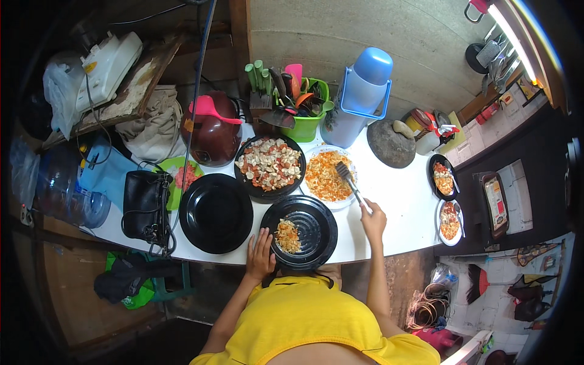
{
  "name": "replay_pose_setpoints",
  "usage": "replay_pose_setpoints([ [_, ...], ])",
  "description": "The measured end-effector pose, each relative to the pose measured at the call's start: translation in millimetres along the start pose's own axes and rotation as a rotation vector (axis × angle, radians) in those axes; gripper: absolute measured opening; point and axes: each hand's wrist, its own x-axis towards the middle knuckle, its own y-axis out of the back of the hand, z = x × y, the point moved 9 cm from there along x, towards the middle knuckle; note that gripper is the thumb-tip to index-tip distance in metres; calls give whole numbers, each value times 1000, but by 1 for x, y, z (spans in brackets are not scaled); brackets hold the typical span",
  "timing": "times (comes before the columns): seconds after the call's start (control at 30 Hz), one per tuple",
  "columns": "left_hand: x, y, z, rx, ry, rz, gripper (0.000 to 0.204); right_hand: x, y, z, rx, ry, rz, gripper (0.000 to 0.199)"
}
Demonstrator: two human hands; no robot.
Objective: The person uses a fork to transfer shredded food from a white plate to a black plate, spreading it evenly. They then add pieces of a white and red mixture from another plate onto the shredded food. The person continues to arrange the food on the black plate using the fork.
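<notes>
My right hand (373, 222) is closed around the pale handle of a utensil with a dark, slotted-looking head (344, 171). That head touches the orange and white food (323, 176) on a white plate (354, 198). Below and left of it is a black plate (319, 258) with a small heap of rice-like food (287, 236) on its left side. My left hand (261, 254) lies against this plate's left rim, fingers stretched out. Beyond the plate is a black bowl (245, 188) full of sliced pale and reddish pieces. Another black plate (216, 213), bare, sits at left.
Along the back stand a brown rounded pot (210, 137), a green utensil basket (301, 129), a blue flask (359, 97) and a dark stone (389, 145). Two filled plates (443, 177) (450, 230) with spoons lie at the right edge. A black bag (145, 204) is at left.
</notes>
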Motion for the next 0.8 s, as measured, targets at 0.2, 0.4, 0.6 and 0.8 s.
replay_pose_setpoints([
  [0.2,1,1,-2,-1,13,12,49,19,44,-1,103,-282,-220,30],
  [0.4,0,1,-2,11,14,3,49,44,68,-15,-286,-214,-439,26],
  [0.6,0,0,-3,7,15,10,49,57,59,-35,-220,-224,-603,28],
  [0.8,0,1,-2,2,8,11,50,50,33,-27,-180,-294,-655,32],
])
